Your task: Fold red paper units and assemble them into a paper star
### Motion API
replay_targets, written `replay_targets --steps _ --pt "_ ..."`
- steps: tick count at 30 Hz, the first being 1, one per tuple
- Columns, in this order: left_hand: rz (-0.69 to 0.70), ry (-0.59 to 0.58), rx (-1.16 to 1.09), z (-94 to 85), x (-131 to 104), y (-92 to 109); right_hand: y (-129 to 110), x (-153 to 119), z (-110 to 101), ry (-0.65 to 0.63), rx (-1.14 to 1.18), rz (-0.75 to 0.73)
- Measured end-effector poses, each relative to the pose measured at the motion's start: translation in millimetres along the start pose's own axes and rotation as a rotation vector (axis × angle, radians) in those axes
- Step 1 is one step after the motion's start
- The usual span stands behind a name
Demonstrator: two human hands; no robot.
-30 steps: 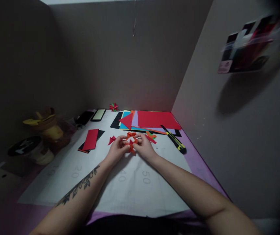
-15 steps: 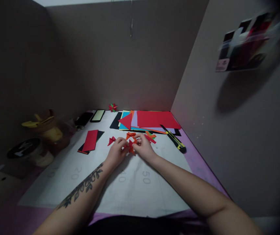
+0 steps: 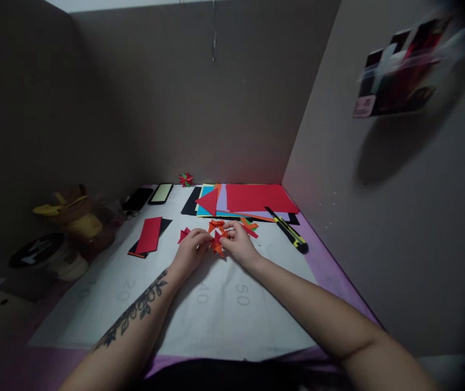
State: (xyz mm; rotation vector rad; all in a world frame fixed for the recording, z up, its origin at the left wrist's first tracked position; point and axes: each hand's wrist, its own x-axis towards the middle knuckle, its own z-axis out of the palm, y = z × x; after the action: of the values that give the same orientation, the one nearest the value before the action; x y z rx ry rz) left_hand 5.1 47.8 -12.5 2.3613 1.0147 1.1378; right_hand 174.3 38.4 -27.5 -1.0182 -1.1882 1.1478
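Between my hands is a red and orange folded paper piece, partly covered by fingers. My right hand is closed, pinching its right side with thumb and fingers. At its left edge are the closed fingertips of my left hand, also on the piece. Just beyond the fingers lies an orange folded paper piece. A red folded paper piece pokes out behind my left hand. Beside my right hand sit green, orange and red paper strips.
A yellow and black utility knife lies at the right. Coloured paper sheets are stacked at the back. Red and black paper rectangles, a phone and a paper star are at the left and back. Containers line the left wall.
My left hand has shifted slightly left, its fingers reaching further over toward the folded piece. The right hand keeps its pinch. The whole view has moved a little.
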Motion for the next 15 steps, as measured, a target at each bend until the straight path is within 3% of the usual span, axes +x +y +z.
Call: replay_targets --steps 7,15 --pt "0.041 -0.144 0.026 -9.9 3 -3 4 0 -2 -0.062 -0.08 -0.042" --pt "0.066 -0.222 0.113 -12.6 3 -3 5 -1 -3 -0.103 -0.097 -0.045"
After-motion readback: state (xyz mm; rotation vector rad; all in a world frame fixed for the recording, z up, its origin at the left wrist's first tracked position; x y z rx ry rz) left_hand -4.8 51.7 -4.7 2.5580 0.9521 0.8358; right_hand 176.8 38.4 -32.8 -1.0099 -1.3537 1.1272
